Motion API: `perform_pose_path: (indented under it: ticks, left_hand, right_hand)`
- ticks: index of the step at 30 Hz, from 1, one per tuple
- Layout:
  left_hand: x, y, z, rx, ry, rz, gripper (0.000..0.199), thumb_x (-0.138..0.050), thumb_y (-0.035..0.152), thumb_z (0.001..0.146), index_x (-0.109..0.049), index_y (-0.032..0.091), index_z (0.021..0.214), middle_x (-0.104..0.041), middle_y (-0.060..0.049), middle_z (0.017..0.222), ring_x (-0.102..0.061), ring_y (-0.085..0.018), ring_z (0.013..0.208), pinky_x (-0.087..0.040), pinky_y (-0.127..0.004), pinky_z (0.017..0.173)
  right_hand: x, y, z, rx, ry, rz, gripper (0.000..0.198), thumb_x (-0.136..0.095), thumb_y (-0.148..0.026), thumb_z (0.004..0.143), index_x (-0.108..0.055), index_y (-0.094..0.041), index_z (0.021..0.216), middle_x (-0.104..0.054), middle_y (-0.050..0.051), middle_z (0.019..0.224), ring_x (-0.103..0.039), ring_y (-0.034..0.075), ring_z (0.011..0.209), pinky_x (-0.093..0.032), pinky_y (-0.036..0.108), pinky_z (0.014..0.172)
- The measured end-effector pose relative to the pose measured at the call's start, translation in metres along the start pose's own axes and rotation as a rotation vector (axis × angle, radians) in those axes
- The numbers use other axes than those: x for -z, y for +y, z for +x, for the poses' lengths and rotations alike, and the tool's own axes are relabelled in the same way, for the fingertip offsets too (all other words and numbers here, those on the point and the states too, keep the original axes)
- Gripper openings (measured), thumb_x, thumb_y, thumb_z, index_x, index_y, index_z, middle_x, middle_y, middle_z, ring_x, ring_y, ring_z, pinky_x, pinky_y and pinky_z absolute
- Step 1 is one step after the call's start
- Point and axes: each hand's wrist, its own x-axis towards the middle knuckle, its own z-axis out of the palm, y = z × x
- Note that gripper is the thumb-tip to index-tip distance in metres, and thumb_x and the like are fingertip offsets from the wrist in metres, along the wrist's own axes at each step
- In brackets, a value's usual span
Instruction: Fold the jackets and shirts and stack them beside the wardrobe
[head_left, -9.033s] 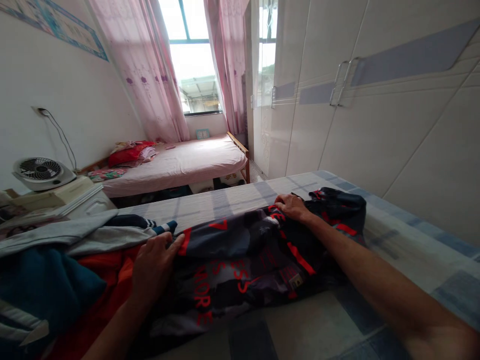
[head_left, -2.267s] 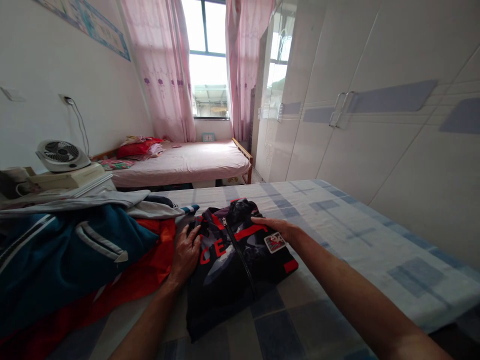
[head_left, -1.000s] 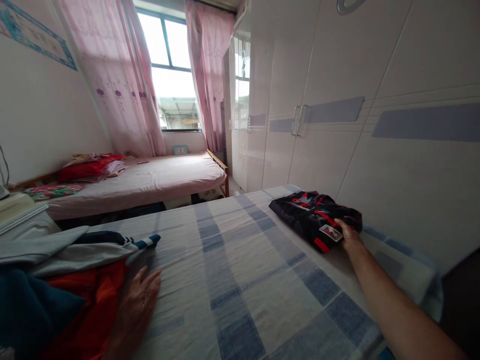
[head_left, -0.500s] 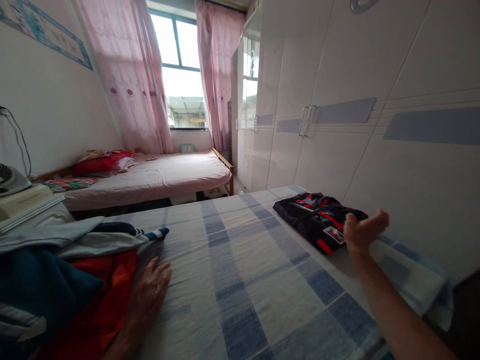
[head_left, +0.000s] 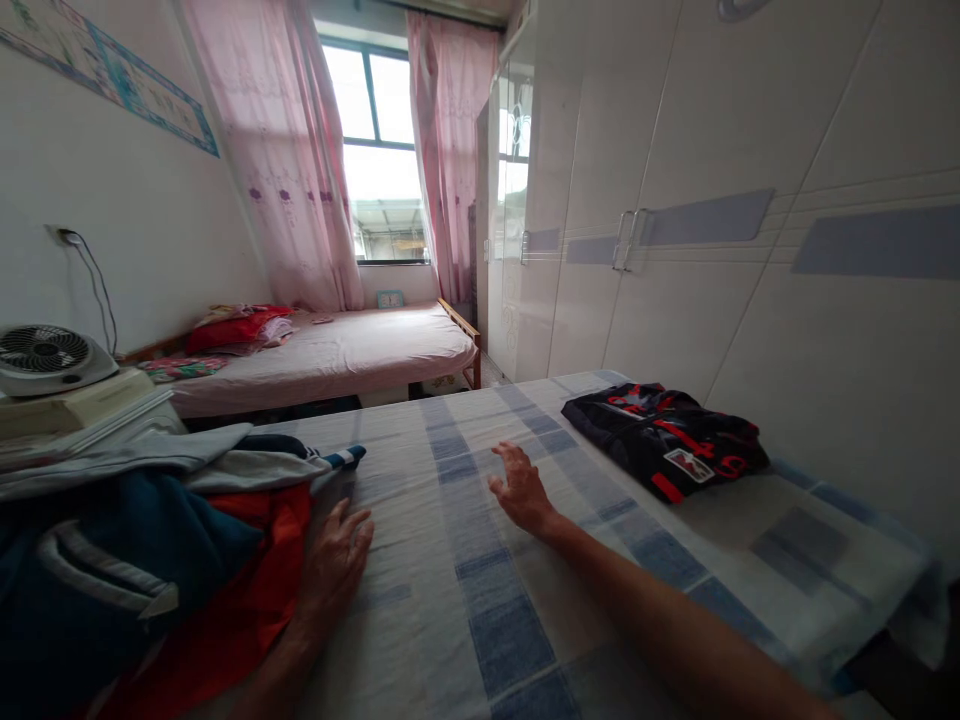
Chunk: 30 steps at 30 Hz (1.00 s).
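Observation:
My left hand (head_left: 341,550) is open beside a heap of clothes at the left, close to a red garment (head_left: 255,590). Over that lie a dark teal garment (head_left: 187,525) with grey trim and a light grey one (head_left: 172,455) with a striped cuff. My right hand (head_left: 521,490), open with its fingers apart and holding nothing, is above the middle of the checked bed sheet (head_left: 397,640). To its right a folded black garment with red patterns (head_left: 652,440) lies on the sheet.
White wardrobe doors (head_left: 690,300) run along the right. A second bed with a pink sheet (head_left: 360,350) stands below the window, red bedding (head_left: 236,330) on it. At the left a fan (head_left: 52,355) sits on a box (head_left: 82,405). Pink curtains (head_left: 300,180) hang behind.
My right hand has moved left, from beside the folded black garment to over the middle of the sheet. My left hand stays beside the heap. The view has turned slightly left.

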Motion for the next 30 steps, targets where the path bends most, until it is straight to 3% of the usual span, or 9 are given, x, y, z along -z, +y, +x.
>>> perform_pose_path:
  ticks: [3, 7, 17, 30]
  left_hand:
    - [0.001, 0.001, 0.000, -0.017, -0.015, 0.018, 0.055, -0.029, 0.044, 0.086, -0.068, 0.011, 0.106, -0.050, -0.018, 0.133, -0.048, -0.030, 0.124, -0.038, -0.044, 0.104]
    - [0.002, 0.004, -0.001, -0.030, -0.022, 0.026, 0.051, -0.032, 0.043, 0.086, -0.068, 0.012, 0.103, -0.051, -0.018, 0.132, -0.049, -0.031, 0.123, -0.039, -0.045, 0.103]
    - [0.002, 0.006, -0.001, -0.044, 0.006, 0.042, 0.039, -0.039, 0.038, 0.085, -0.069, 0.017, 0.099, -0.054, -0.013, 0.128, -0.052, -0.029, 0.120, -0.042, -0.044, 0.101]
    - [0.001, 0.004, -0.002, -0.047, -0.005, 0.038, 0.042, -0.038, 0.039, 0.085, -0.068, 0.015, 0.102, -0.053, -0.015, 0.129, -0.050, -0.030, 0.121, -0.041, -0.044, 0.102]
  right_hand:
    - [-0.013, 0.007, -0.005, 0.067, -0.088, -0.089, 0.035, -0.047, -0.023, 0.083, -0.057, -0.018, 0.117, -0.052, 0.012, 0.131, -0.039, 0.024, 0.128, -0.029, 0.042, 0.103]
    - [-0.012, 0.012, -0.006, 0.130, -0.110, -0.119, 0.031, -0.048, -0.025, 0.085, -0.059, -0.022, 0.113, -0.055, 0.008, 0.129, -0.043, 0.019, 0.124, -0.030, 0.035, 0.101]
    - [-0.010, 0.015, -0.003, 0.136, -0.137, -0.130, 0.032, -0.048, -0.024, 0.085, -0.059, -0.020, 0.115, -0.055, 0.009, 0.129, -0.045, 0.019, 0.122, -0.030, 0.034, 0.101]
    - [-0.009, 0.015, -0.003, 0.135, -0.136, -0.143, 0.033, -0.047, -0.024, 0.085, -0.059, -0.021, 0.115, -0.055, 0.007, 0.130, -0.046, 0.018, 0.122, -0.031, 0.032, 0.100]
